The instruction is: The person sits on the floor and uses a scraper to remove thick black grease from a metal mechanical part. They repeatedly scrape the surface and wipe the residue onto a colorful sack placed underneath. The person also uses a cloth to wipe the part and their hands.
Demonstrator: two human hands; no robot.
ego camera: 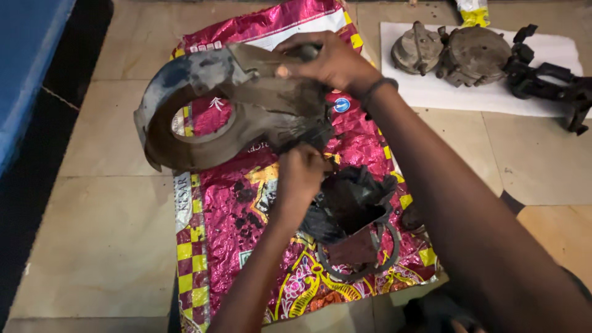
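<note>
My right hand [333, 61] grips the top edge of a grimy grey-brown plastic cover [185, 145] with a large round opening, and holds it tilted above a shiny pink and yellow sack [234, 216] spread on the tiled floor. My left hand [301, 176] is closed around a small brush. Its dark bristles [301, 131] press against the cover's dirty right part. The brush handle is hidden inside my fist.
A crumpled black bag [351, 203] and a thin metal ring [361, 268] lie on the sack below my hands. At the back right, a white sheet [425, 92] carries two round metal parts [456, 55] and black plastic pieces [549, 80]. A blue surface [24, 55] borders the left.
</note>
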